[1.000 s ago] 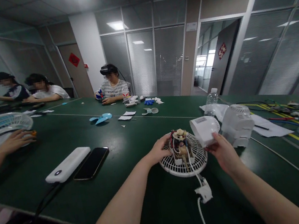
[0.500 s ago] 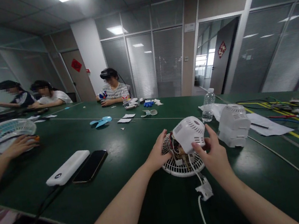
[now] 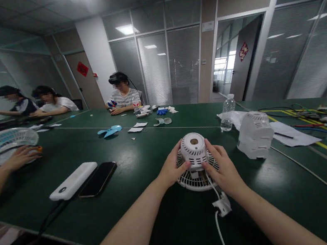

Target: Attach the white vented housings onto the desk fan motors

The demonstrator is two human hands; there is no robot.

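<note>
A white vented fan motor cover (image 3: 194, 153) sits over the motor on a round white fan grille (image 3: 189, 182) lying on the green table. My left hand (image 3: 172, 169) grips the cover's left side, thumb on its front. Around the right side, my right hand (image 3: 222, 167) holds the same cover with its fingers and thumb. The cover hides most of the motor and wiring. From below it a white cord (image 3: 219, 231) runs toward me, with a small white piece (image 3: 222, 205) hanging along it beside my right wrist.
Right of my hands stand a white plastic housing (image 3: 256, 135) and a clear bottle (image 3: 228, 113). To the left lie a white power bank (image 3: 74, 181) and a phone (image 3: 98, 179). A blue fan blade (image 3: 109, 131) is farther back. At far left, another person's hand (image 3: 22, 158) touches a fan grille.
The motor cover has moved left and down over the motor and turned more upright, hiding the wiring that showed before. My right hand has moved left with it; my left hand now grips it too.
</note>
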